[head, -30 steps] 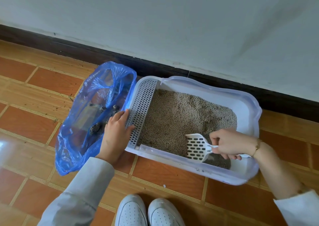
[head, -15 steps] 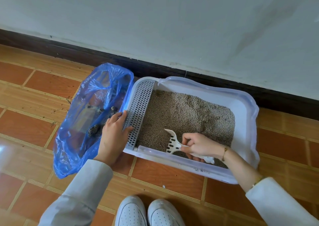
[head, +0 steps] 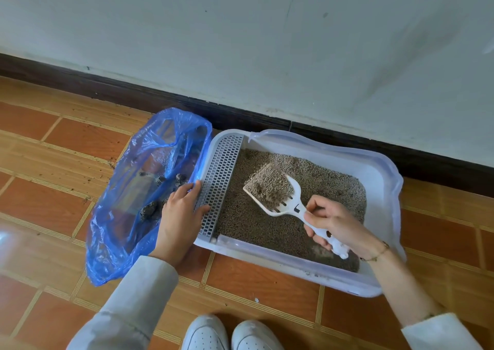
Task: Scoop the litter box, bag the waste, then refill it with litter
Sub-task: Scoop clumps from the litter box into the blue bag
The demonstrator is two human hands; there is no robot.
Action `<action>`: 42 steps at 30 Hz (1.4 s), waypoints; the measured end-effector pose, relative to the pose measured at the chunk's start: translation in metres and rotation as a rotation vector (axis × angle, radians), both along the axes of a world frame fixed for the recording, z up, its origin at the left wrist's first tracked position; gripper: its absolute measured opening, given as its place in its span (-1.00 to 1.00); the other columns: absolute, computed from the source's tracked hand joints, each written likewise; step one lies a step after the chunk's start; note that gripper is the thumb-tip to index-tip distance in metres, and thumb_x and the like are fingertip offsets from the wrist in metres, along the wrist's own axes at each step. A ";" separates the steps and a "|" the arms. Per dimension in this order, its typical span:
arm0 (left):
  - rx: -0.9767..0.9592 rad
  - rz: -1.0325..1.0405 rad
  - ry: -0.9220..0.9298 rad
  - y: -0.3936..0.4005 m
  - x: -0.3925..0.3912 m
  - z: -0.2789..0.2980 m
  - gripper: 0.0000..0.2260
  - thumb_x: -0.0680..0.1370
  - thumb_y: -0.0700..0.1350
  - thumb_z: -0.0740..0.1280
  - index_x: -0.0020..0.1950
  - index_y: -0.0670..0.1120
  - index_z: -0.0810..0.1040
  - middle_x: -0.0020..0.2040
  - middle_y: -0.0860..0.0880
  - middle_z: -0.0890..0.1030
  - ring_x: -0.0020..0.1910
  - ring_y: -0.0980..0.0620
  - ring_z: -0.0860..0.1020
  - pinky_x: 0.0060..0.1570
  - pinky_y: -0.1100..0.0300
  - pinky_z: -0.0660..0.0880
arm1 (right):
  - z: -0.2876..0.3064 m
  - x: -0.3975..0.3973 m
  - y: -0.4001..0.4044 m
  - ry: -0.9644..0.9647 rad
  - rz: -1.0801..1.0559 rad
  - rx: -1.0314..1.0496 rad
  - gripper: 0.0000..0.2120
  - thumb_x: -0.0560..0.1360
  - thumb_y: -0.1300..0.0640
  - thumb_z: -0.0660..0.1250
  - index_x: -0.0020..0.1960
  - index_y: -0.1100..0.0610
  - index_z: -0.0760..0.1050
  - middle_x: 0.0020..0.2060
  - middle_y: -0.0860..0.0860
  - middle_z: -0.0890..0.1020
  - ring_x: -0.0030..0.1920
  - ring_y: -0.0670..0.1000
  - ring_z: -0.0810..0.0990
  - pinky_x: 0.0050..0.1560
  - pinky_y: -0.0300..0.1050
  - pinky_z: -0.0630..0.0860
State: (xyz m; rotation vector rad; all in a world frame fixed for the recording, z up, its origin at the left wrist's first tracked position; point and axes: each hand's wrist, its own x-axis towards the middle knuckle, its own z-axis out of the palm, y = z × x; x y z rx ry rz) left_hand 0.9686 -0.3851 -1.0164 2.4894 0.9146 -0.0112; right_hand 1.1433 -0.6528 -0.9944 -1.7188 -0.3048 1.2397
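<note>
From the head view, the person crouches over a white litter box (head: pixel 385 178) set on the tiled floor (head: pixel 53 194) close to the wall's dark baseboard (head: pixel 133 95). The right hand (head: pixel 336 225) has its fingers curled round the handle of a white slotted scoop (head: pixel 283 197), which is raised above the litter (head: pixel 267 229) with its blade heaped in grey granules. Held roughly level over the box, the scoop is placed so that loose grains can fall through the slots back into the bed and not onto the floor. Whether a clump lies under the heap cannot be told.

The left hand (head: pixel 180 213) rests with fingers nearly straight across the box's left edge, fingertips touching the grey grated step (head: pixel 220 186) and the rim of the blue plastic bag (head: pixel 139 189). This seems meant to steady the box and keep the bag's mouth pinned open just beside it, for a short carry. Several dark clumps (head: pixel 149 210) already lie inside the bag, so scooping appears well underway; refilling has likely not begun. White shoes (head: pixel 230 333) show at the bottom edge.
</note>
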 end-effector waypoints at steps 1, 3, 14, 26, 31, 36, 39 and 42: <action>0.001 0.000 0.001 0.000 0.000 0.000 -0.46 0.51 -0.10 0.43 0.46 -0.14 0.39 0.36 -0.17 0.48 0.28 -0.25 0.45 0.26 -0.17 0.41 | 0.002 0.000 0.001 0.002 -0.019 0.006 -0.87 0.58 0.24 0.28 -0.09 0.26 0.36 -0.32 0.21 0.56 -0.52 0.05 0.41 -0.55 -0.17 0.33; 0.003 0.001 0.004 0.000 0.000 0.000 -0.46 0.51 -0.11 0.43 0.46 -0.14 0.39 0.36 -0.17 0.48 0.29 -0.25 0.44 0.26 -0.18 0.41 | 0.005 0.000 0.003 0.000 -0.054 0.017 -0.86 0.58 0.23 0.28 -0.10 0.26 0.36 -0.33 0.21 0.56 -0.51 0.05 0.40 -0.54 -0.17 0.32; 0.011 -0.007 0.006 0.000 0.000 0.000 -0.47 0.51 -0.10 0.42 0.46 -0.14 0.39 0.35 -0.16 0.48 0.26 -0.25 0.46 0.22 -0.16 0.44 | 0.017 -0.004 0.014 -0.070 -0.101 0.040 -0.86 0.58 0.22 0.27 -0.12 0.23 0.36 -0.33 0.19 0.57 -0.49 0.05 0.39 -0.52 -0.15 0.32; 0.009 -0.005 0.008 0.000 -0.001 0.000 -0.47 0.51 -0.10 0.42 0.46 -0.14 0.39 0.36 -0.18 0.48 0.27 -0.26 0.45 0.22 -0.18 0.44 | 0.030 -0.002 0.019 -0.198 -0.123 -0.013 -0.86 0.59 0.20 0.26 -0.09 0.25 0.38 -0.35 0.16 0.59 -0.51 0.06 0.40 -0.51 -0.11 0.35; 0.004 -0.004 0.001 0.000 0.000 0.000 -0.47 0.51 -0.10 0.43 0.45 -0.13 0.40 0.36 -0.18 0.48 0.27 -0.26 0.45 0.22 -0.18 0.44 | 0.034 -0.002 0.022 -0.213 -0.111 -0.018 -0.85 0.59 0.20 0.26 -0.09 0.26 0.36 -0.33 0.16 0.59 -0.50 0.06 0.40 -0.51 -0.10 0.36; 0.006 0.001 0.010 -0.002 0.000 0.000 -0.47 0.53 -0.11 0.40 0.47 -0.14 0.37 0.37 -0.18 0.46 0.26 -0.26 0.44 0.22 -0.16 0.43 | 0.038 -0.001 0.024 -0.276 -0.148 -0.029 -0.85 0.60 0.20 0.24 -0.09 0.26 0.37 -0.33 0.15 0.58 -0.52 0.04 0.40 -0.44 -0.03 0.38; 0.011 -0.002 0.014 -0.002 0.000 0.000 -0.48 0.54 -0.10 0.39 0.48 -0.14 0.36 0.38 -0.18 0.45 0.28 -0.26 0.42 0.23 -0.16 0.41 | 0.043 -0.002 0.033 -0.277 -0.110 -0.023 -0.86 0.60 0.20 0.25 -0.08 0.26 0.38 -0.33 0.16 0.59 -0.51 0.05 0.41 -0.45 -0.03 0.38; 0.000 -0.003 0.003 -0.001 -0.001 0.000 -0.48 0.54 -0.08 0.39 0.48 -0.12 0.36 0.39 -0.16 0.45 0.28 -0.24 0.42 0.23 -0.17 0.42 | 0.048 -0.005 0.050 -0.286 -0.056 -0.005 -0.88 0.59 0.18 0.26 -0.05 0.23 0.39 -0.32 0.15 0.60 -0.48 0.06 0.43 -0.47 -0.05 0.38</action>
